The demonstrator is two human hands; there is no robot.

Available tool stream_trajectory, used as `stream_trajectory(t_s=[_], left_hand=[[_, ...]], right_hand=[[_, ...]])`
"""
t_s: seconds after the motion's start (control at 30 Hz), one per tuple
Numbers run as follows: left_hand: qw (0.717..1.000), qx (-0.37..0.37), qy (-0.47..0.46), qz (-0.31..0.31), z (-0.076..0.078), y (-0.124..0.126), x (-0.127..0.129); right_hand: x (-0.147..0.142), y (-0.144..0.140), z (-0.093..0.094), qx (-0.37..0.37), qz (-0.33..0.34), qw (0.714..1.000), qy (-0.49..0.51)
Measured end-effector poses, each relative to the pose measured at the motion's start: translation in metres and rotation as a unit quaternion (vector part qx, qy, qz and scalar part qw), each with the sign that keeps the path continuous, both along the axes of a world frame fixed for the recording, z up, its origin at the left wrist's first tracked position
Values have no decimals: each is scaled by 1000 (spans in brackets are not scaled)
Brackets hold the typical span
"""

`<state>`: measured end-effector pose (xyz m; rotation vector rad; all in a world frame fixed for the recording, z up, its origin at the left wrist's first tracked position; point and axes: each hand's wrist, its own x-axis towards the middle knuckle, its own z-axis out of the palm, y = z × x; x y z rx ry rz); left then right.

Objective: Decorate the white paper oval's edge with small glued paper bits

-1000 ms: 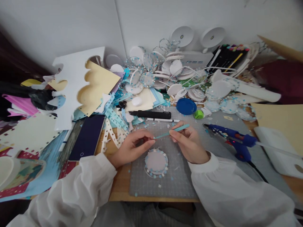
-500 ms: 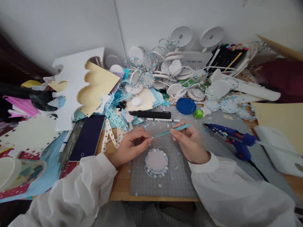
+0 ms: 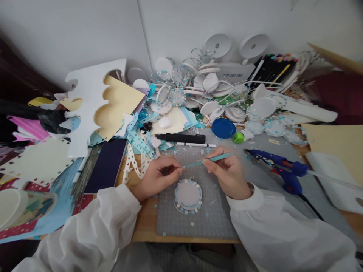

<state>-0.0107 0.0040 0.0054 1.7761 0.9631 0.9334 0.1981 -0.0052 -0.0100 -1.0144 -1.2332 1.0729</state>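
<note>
Between thumb and fingers, my right hand [image 3: 227,172] grips turquoise tweezers [image 3: 217,158], whose tips point left. My left hand [image 3: 161,173] is closed in a pinch at those tips; what lies between its fingertips is too small to make out. Just below the hands, a round white disc [image 3: 188,194] edged with small blue and white paper pieces rests on the grey cutting mat [image 3: 170,223]. Tiny paper bits are scattered around it.
A blue glue gun [image 3: 280,166] lies at right. Behind the hands are a black pen [image 3: 184,138], a blue lid [image 3: 223,128] and a green tape roll [image 3: 238,137]. Decorated discs [image 3: 177,96] pile at the back. A dark phone [image 3: 106,166] and paper strips [image 3: 136,162] lie left.
The tweezers have tilted slightly flatter, with the right hand turning a little. The left hand keeps its pinch near the tips. The whole view has shifted very slightly.
</note>
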Motion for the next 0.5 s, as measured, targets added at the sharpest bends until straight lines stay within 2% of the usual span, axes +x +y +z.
stream_trajectory(t_s=[0.17,0.33,0.43,0.5], left_hand=[[1000,-9,1,-9,0,-1,-1],[1000,-19,-5,2,0,-1,-1],[1000,-13,-14,4,0,-1,-1],[1000,-12,-25,5,1,-1,-1]], right_hand=[[0,1,4,-37,11,999,29],[3,6,13,-13,-20,998,55],[11,8,20,22,-64,996,56],[15,6,26,61,-122,990,45]])
